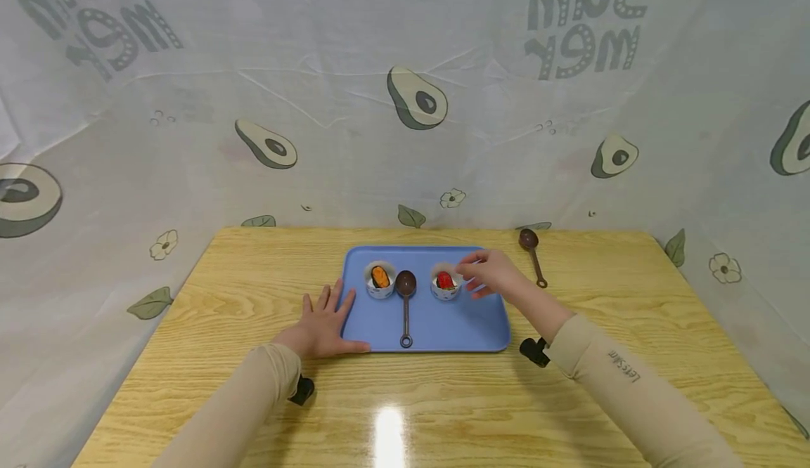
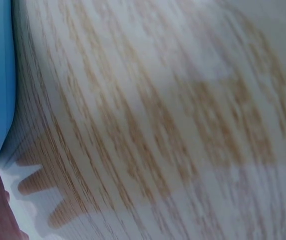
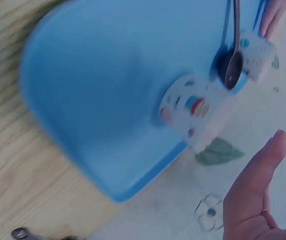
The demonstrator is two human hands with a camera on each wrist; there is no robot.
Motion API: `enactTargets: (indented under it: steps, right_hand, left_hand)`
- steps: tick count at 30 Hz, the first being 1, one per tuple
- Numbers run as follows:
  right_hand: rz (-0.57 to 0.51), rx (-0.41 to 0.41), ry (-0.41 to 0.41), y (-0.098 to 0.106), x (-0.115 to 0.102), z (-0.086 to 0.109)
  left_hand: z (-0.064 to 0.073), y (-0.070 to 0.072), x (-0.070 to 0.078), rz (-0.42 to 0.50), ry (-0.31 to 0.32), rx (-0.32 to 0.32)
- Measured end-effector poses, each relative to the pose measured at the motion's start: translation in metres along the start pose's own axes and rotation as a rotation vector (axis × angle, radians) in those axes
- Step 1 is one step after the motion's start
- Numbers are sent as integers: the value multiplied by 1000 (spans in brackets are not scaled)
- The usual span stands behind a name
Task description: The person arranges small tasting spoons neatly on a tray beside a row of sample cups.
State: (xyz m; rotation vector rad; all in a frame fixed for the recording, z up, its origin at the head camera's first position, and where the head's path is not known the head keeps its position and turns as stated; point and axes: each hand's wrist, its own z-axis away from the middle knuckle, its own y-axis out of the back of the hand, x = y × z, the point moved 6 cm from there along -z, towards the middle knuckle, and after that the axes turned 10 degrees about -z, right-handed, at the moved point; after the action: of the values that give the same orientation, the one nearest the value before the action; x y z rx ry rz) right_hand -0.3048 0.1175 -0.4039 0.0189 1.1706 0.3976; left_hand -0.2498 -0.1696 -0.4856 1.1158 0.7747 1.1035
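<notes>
A blue tray (image 1: pixel 468 331) lies on the wooden table. On it stand two small white printed paper cups. The left cup (image 1: pixel 381 294) contains an orange-topped sushi piece (image 1: pixel 380 277); the right cup (image 1: pixel 446 294) contains a red-topped one (image 1: pixel 446 281). Between them lies a brown measuring spoon (image 1: pixel 406 284), its handle toward the person. My left hand (image 1: pixel 325 326) rests spread along the tray's left edge, thumb over the front corner. Beside the right cup hovers my right hand (image 1: pixel 492 273), fingers loosely bent; the right wrist view shows its thumb (image 3: pixel 257 182) apart from the cup.
A second brown spoon (image 1: pixel 529 240) lies on the table (image 1: pixel 253 264) right of the tray, near the back edge. Behind and at both sides hangs a pale cloth (image 1: pixel 335 173) printed with avocados. Light glares off the table's front.
</notes>
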Motion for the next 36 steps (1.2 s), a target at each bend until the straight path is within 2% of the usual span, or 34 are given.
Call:
enactTargets:
  steps: [4,9,17,22,29,36]
  right_hand:
    - [1,6,2,19,2,-3]
    - [-26,59,18,45,4,-8]
    - [-11,127,40,82,9,-17]
    - [27,184,34,96,13,-21]
    - [62,310,59,115,25,-32]
    - [107,354,14,129,41,-41]
  left_hand:
    - [0,3,1,-6,1,7]
    - [3,5,3,-3,-7,34]
    - [1,0,1,-12,-16,44]
    - [0,1,1,-18,-14,55]
    - [2,2,0,-21,-11,51]
    - [2,3,1,-16,-20,51]
